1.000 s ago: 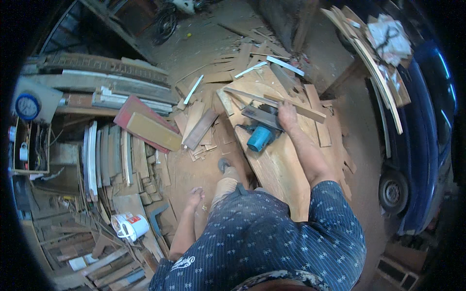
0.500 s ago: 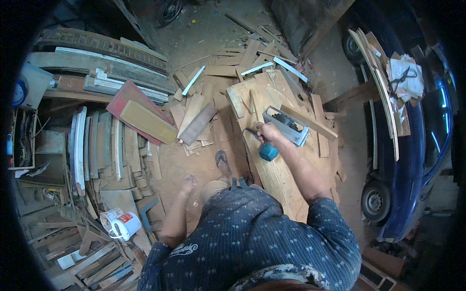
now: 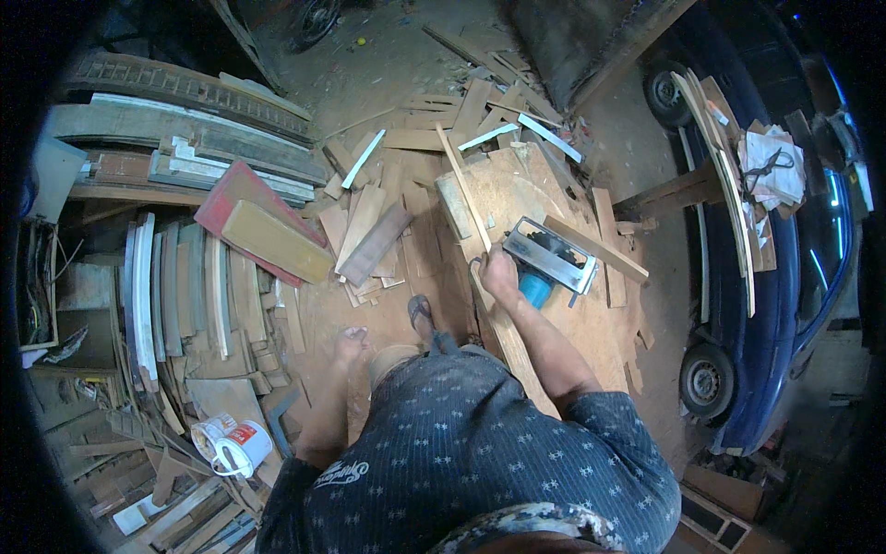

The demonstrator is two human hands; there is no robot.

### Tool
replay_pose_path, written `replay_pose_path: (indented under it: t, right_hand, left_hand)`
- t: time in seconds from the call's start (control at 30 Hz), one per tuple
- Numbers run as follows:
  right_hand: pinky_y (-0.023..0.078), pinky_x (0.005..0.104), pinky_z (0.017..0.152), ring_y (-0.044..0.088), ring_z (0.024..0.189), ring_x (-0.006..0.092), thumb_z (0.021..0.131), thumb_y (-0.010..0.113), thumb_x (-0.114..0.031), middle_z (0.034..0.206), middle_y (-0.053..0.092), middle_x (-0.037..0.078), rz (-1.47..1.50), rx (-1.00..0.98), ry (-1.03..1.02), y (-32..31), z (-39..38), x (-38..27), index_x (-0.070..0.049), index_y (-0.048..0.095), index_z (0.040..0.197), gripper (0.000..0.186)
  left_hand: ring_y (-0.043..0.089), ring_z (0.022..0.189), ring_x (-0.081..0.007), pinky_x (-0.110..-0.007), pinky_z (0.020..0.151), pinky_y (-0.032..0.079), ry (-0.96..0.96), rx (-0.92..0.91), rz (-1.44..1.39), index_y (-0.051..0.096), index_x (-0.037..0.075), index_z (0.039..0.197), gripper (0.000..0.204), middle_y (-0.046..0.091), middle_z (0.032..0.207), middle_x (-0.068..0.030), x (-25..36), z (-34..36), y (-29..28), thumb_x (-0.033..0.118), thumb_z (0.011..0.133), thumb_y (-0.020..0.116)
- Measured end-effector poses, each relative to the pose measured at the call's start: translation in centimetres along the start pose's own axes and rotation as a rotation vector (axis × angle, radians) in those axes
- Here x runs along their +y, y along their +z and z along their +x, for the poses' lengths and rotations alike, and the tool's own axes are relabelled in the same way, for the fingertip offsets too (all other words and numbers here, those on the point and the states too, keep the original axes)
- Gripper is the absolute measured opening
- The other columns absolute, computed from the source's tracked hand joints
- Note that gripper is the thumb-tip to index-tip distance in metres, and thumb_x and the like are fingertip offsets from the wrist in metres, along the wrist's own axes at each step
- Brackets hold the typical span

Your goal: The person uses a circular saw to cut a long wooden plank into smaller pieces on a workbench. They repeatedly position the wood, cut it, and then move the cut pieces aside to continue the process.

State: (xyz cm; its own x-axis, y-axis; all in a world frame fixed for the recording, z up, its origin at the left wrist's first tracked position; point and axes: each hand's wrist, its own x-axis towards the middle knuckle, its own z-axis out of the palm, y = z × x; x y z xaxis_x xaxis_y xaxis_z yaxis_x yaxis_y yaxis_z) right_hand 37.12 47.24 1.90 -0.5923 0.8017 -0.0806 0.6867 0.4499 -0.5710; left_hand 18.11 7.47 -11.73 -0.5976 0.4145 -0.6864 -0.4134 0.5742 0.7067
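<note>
My right hand (image 3: 499, 274) is closed around the lower end of a long, thin wooden strip (image 3: 464, 189), which slants up and leftward past the bench's far edge. Beside that hand lies a circular saw with a teal motor (image 3: 534, 290) and a metal base plate (image 3: 544, 259), its base turned upward and dark blade parts showing. Underneath is a wide wooden board used as a work surface (image 3: 577, 334). A dark loop by my fingers is too small to make out. My left hand (image 3: 351, 344) hangs away from the bench, fingers loosely bent, with nothing visible in it.
A wooden plank (image 3: 598, 249) lies against the saw's far side. Offcuts (image 3: 369, 222) litter the floor ahead. Stacked boards (image 3: 185, 286) and white buckets (image 3: 244, 449) stand on the left. A blue vehicle (image 3: 771, 323) is parked at the right, near leaning boards (image 3: 715, 175).
The saw has shifted right and turned on the bench. My right hand, earlier at the saw, now grips the wooden strip, which has swung leftward. My left hand has moved slightly.
</note>
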Motion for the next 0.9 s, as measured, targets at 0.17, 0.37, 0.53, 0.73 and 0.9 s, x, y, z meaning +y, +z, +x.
replay_pose_path:
  t: [0.17, 0.37, 0.53, 0.73, 0.9]
  right_hand:
    - [0.052, 0.0589, 0.077, 0.066, 0.086, 0.0501, 0.099, 0.052, -0.025, 0.083, 0.066, 0.032, 0.067, -0.086, 0.196, 1.9, -0.1, 0.8, 0.006, 0.057, 0.099, 0.031]
    - [0.051, 0.0524, 0.085, 0.066, 0.099, 0.0477, 0.099, 0.052, -0.036, 0.094, 0.069, 0.029, 0.243, -0.166, 0.273, -0.7, -3.1, 0.1, 0.003, 0.065, 0.105, 0.041]
    - [0.05, 0.0471, 0.075, 0.066, 0.083, 0.0401, 0.102, 0.051, -0.043, 0.083, 0.066, 0.025, 0.437, 0.12, 0.371, -9.0, -7.5, 0.0, 0.003, 0.066, 0.099, 0.048]
    - [0.052, 0.0449, 0.071, 0.071, 0.078, 0.0365, 0.1, 0.059, -0.037, 0.081, 0.069, 0.027, 0.188, 0.43, 0.351, -22.0, -10.1, 6.1, -0.001, 0.071, 0.113, 0.041]
    - [0.052, 0.0447, 0.087, 0.069, 0.099, 0.0389, 0.098, 0.059, -0.042, 0.103, 0.069, 0.03, -0.012, 0.438, 0.354, -32.8, -9.5, 12.7, 0.001, 0.066, 0.124, 0.051]
  left_hand:
    - [0.064, 0.064, -0.0146, -0.029, 0.056, 0.05, -0.09, 0.02, 0.094, 0.067, 0.003, 0.089, 0.035, 0.069, 0.08, -0.0069, 1.4, 2.6, -1.0, 0.036, 0.1, 0.063]
    - [0.06, 0.058, -0.0132, -0.03, 0.057, 0.052, 0.032, -0.025, 0.081, 0.064, 0.003, 0.094, 0.038, 0.065, 0.074, -0.0062, 5.0, 3.0, -0.4, 0.041, 0.1, 0.061]
    - [0.061, 0.06, -0.0139, -0.031, 0.058, 0.053, -0.108, -0.166, 0.036, 0.062, 0.004, 0.095, 0.036, 0.064, 0.074, -0.0067, 3.5, 5.7, -0.6, 0.039, 0.1, 0.06]
    - [0.06, 0.061, -0.0145, -0.032, 0.063, 0.053, -0.015, -0.071, 0.158, 0.063, 0.004, 0.092, 0.041, 0.063, 0.071, -0.005, 2.7, 5.7, 1.4, 0.044, 0.1, 0.058]
    - [0.062, 0.066, -0.0137, -0.03, 0.067, 0.052, 0.081, -0.155, 0.25, 0.066, 0.006, 0.102, 0.038, 0.069, 0.081, -0.0072, 10.1, -0.8, 7.1, 0.044, 0.101, 0.057]
